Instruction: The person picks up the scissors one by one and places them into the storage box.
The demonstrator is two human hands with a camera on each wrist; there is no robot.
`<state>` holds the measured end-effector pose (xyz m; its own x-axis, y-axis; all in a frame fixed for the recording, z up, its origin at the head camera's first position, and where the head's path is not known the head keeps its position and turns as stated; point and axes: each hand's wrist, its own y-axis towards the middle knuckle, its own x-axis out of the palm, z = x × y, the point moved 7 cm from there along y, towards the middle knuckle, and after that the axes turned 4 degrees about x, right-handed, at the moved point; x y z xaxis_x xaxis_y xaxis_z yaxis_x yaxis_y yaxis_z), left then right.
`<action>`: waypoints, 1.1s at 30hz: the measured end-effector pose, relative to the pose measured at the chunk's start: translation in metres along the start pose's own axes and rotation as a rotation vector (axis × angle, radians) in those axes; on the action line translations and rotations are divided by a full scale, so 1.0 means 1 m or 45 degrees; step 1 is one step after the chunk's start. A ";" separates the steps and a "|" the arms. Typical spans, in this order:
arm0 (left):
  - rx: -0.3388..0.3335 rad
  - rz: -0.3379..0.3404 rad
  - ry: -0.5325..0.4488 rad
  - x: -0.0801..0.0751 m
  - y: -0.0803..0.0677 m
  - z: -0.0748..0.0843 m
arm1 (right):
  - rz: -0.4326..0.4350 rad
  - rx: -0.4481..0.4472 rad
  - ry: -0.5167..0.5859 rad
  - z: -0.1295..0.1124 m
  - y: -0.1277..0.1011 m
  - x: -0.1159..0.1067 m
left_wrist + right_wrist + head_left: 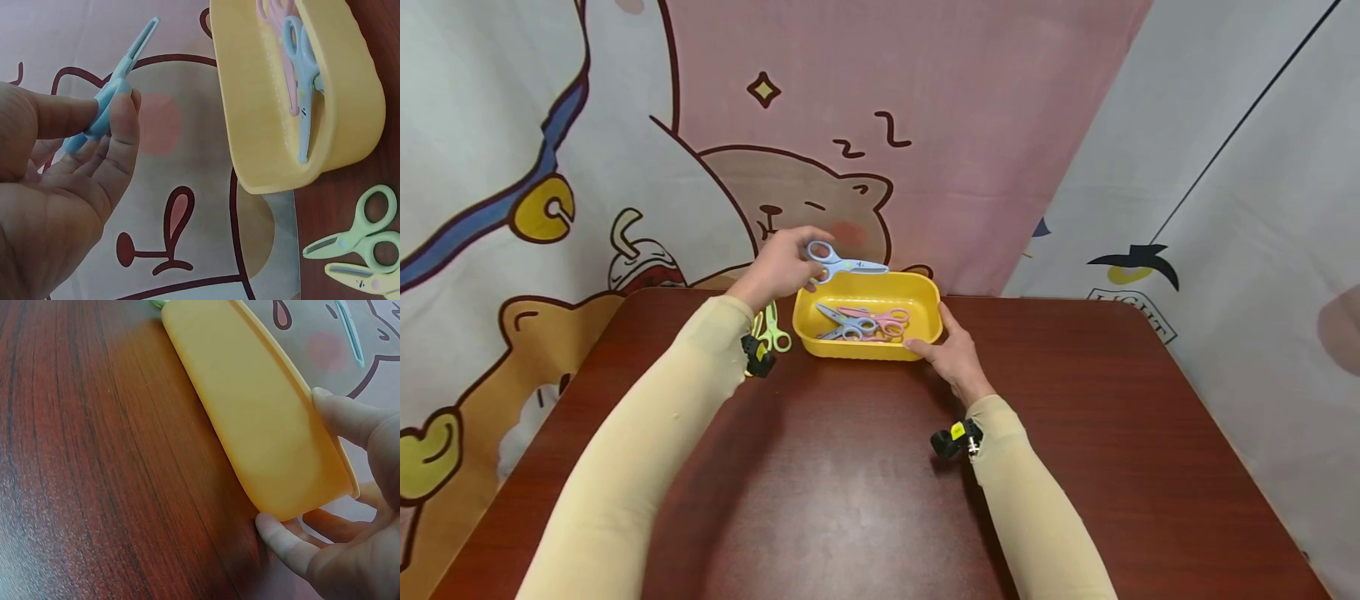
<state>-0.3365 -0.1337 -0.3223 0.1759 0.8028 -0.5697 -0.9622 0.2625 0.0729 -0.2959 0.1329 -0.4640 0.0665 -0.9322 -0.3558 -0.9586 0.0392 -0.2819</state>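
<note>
My left hand (805, 262) pinches a pair of blue scissors (842, 263) by the handle, held in the air over the back left rim of a yellow tray (861, 348). In the left wrist view the blue scissors (111, 94) sit between thumb and fingers, blade pointing up and away. Inside the tray (262, 112) lie pink scissors (280, 44) and blue scissors (304, 87). My right hand (938, 340) rests against the tray's right front corner. Its thumb (347, 415) is on the rim and its straight fingers (284, 540) lie along the wall (250, 406).
Green scissors (772, 330) lie on the dark red wooden table (850, 483) just left of the tray. The left wrist view shows the green scissors (365, 234) and a yellow-green pair (365, 279). A cartoon-print cloth (820, 125) hangs behind the table.
</note>
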 end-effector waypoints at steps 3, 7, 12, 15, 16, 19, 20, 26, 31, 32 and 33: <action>-0.012 -0.007 -0.004 0.003 0.004 0.000 | 0.003 0.005 -0.005 0.001 0.000 0.000; -0.029 -0.016 -0.021 0.007 0.008 -0.002 | 0.002 -0.004 0.001 0.001 0.000 0.000; -0.059 -0.037 -0.072 0.015 0.013 -0.006 | 0.002 -0.008 0.003 0.000 0.000 -0.001; -0.073 -0.044 -0.084 0.019 0.016 -0.008 | 0.001 -0.011 0.004 0.000 0.000 -0.001; -0.076 -0.045 -0.081 0.020 0.017 -0.009 | 0.000 -0.013 0.005 0.000 0.000 -0.001; -0.088 -0.054 -0.063 0.024 0.019 -0.010 | -0.006 -0.021 0.007 0.001 -0.001 -0.001; -0.093 -0.058 -0.059 0.026 0.019 -0.010 | -0.006 -0.024 0.008 0.001 -0.001 -0.001; -0.136 -0.087 -0.086 0.034 0.021 -0.010 | -0.009 -0.028 0.014 0.000 -0.002 -0.001; -0.180 -0.116 -0.116 0.040 0.022 -0.016 | -0.015 -0.021 0.028 0.000 -0.002 0.000; -0.189 -0.123 -0.121 0.041 0.022 -0.018 | -0.014 -0.021 0.028 0.000 -0.002 0.000; -0.198 -0.129 -0.122 0.042 0.023 -0.020 | -0.012 -0.022 0.028 0.000 -0.002 0.000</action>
<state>-0.3553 -0.1048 -0.3605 0.2856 0.8258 -0.4863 -0.9577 0.2650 -0.1124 -0.2941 0.1334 -0.4636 0.0699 -0.9403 -0.3331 -0.9626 0.0240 -0.2697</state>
